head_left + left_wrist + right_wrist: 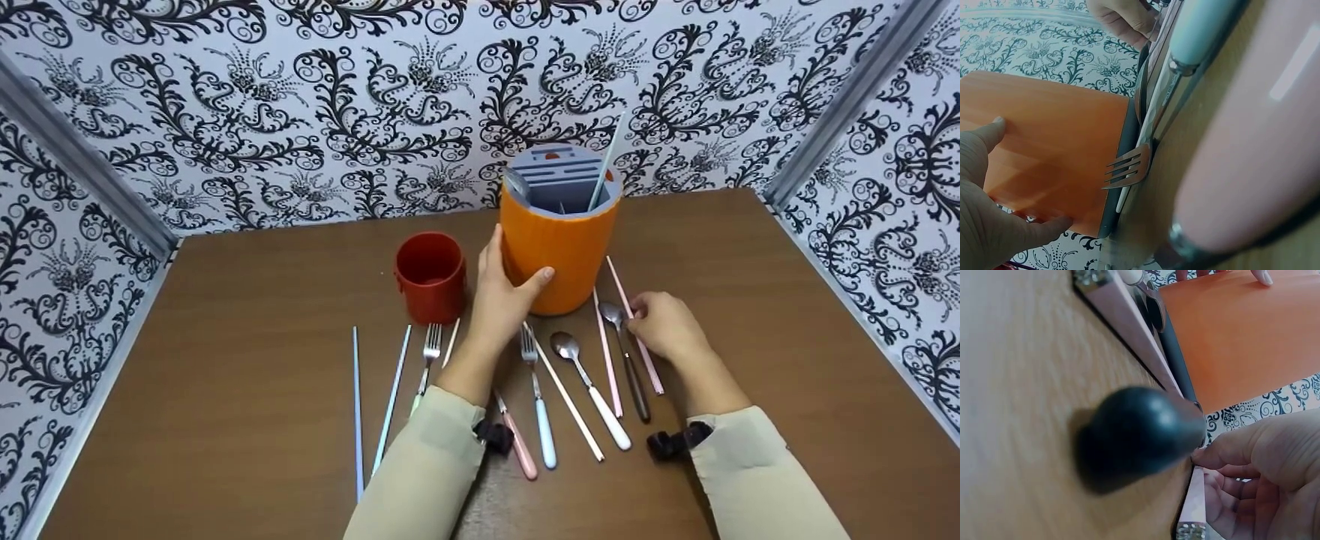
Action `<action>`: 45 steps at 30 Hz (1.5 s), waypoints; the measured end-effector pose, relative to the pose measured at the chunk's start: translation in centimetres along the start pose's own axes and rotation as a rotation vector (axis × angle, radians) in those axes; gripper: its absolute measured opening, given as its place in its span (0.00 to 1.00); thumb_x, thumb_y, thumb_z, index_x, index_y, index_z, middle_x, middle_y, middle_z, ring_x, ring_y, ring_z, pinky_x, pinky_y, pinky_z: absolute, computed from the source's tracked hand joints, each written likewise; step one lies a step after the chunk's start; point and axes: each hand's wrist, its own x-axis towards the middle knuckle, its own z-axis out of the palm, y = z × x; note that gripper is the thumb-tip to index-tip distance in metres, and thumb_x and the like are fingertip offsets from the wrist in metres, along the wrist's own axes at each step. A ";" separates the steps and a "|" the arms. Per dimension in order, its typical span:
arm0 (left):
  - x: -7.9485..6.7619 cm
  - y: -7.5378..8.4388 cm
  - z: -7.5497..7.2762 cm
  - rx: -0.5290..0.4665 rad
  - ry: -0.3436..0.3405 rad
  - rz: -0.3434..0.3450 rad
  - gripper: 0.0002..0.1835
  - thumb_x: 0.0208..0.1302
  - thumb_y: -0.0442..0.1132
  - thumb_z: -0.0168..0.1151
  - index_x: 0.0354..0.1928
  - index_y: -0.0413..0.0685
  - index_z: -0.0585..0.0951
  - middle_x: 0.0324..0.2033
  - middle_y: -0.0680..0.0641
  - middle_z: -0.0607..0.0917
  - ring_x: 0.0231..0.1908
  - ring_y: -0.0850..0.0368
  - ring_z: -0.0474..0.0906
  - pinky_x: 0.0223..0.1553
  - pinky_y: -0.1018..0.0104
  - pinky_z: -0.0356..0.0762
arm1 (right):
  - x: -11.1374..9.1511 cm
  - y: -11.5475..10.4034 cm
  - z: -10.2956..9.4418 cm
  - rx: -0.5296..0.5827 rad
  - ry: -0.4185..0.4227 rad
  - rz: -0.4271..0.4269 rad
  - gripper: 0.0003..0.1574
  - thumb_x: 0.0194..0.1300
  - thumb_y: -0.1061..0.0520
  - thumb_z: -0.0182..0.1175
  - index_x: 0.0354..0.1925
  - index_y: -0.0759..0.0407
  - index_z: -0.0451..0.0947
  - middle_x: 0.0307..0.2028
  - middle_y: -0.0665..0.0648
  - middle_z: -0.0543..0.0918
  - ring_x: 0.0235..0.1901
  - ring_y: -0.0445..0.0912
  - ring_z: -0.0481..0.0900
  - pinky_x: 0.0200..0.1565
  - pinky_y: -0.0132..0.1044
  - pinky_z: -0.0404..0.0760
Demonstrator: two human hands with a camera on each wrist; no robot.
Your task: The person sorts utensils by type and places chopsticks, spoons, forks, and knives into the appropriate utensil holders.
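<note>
My left hand (499, 300) holds the left side of an orange utensil holder (562, 255), thumb across its front and fingers along its left side. A pale green chopstick (609, 161) and a metal utensil head (517, 184) stick up from the holder's grey top. To its right, my right hand (667, 326) pinches a pink chopstick (649, 367) that lies on the table. Close beside these fingers is a dark-handled spoon (636, 386); its rounded handle end (1140, 433) looms large in the right wrist view. Another pink chopstick (607, 360) lies left of that spoon.
A red cup (433, 289) stands left of the holder. Across the wooden table (247, 375) lie a white-handled spoon (600, 405), a blue-handled fork (541, 420), a pink-handled utensil (521, 446), another fork (431, 349) and blue chopsticks (358, 405). Patterned walls (375, 112) enclose the table.
</note>
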 end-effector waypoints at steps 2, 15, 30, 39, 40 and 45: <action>0.0 -0.1 0.0 -0.005 0.000 0.003 0.54 0.63 0.50 0.75 0.83 0.57 0.53 0.78 0.44 0.62 0.75 0.47 0.64 0.78 0.50 0.60 | 0.0 0.1 0.0 -0.003 0.001 0.002 0.19 0.63 0.62 0.61 0.50 0.73 0.82 0.37 0.65 0.86 0.37 0.58 0.82 0.45 0.55 0.81; -0.2 -0.4 -0.1 -0.007 0.006 0.017 0.54 0.63 0.51 0.75 0.83 0.54 0.53 0.77 0.43 0.63 0.75 0.47 0.64 0.79 0.50 0.60 | -0.2 0.3 -0.2 -0.027 -0.004 0.009 0.21 0.61 0.60 0.59 0.50 0.71 0.82 0.38 0.66 0.86 0.35 0.57 0.80 0.41 0.52 0.79; -0.1 -0.3 -0.2 -0.016 0.003 0.006 0.54 0.63 0.51 0.75 0.84 0.58 0.52 0.78 0.44 0.62 0.75 0.48 0.65 0.79 0.51 0.60 | -0.2 0.2 -0.9 0.048 0.023 0.021 0.25 0.62 0.59 0.57 0.52 0.75 0.80 0.39 0.65 0.85 0.39 0.57 0.79 0.46 0.51 0.79; -0.2 0.1 -0.1 -0.019 -0.013 -0.014 0.54 0.63 0.50 0.75 0.84 0.57 0.52 0.78 0.45 0.62 0.75 0.48 0.64 0.79 0.50 0.59 | -0.3 0.3 -1.3 0.126 0.039 0.038 0.19 0.62 0.60 0.57 0.48 0.71 0.80 0.35 0.57 0.81 0.34 0.48 0.77 0.38 0.37 0.74; -0.2 0.1 -0.1 -0.017 -0.013 -0.016 0.54 0.63 0.50 0.75 0.84 0.58 0.52 0.78 0.45 0.62 0.75 0.48 0.64 0.79 0.50 0.59 | -0.3 0.3 -1.3 0.135 0.037 0.040 0.19 0.63 0.60 0.57 0.49 0.71 0.80 0.34 0.57 0.81 0.32 0.46 0.77 0.37 0.36 0.75; -0.1 0.1 -0.1 -0.008 -0.008 -0.014 0.54 0.63 0.50 0.75 0.84 0.58 0.52 0.78 0.44 0.62 0.75 0.48 0.64 0.79 0.50 0.59 | -0.3 0.2 -1.4 0.223 0.025 0.061 0.20 0.65 0.61 0.56 0.52 0.73 0.77 0.36 0.59 0.82 0.25 0.41 0.78 0.30 0.32 0.80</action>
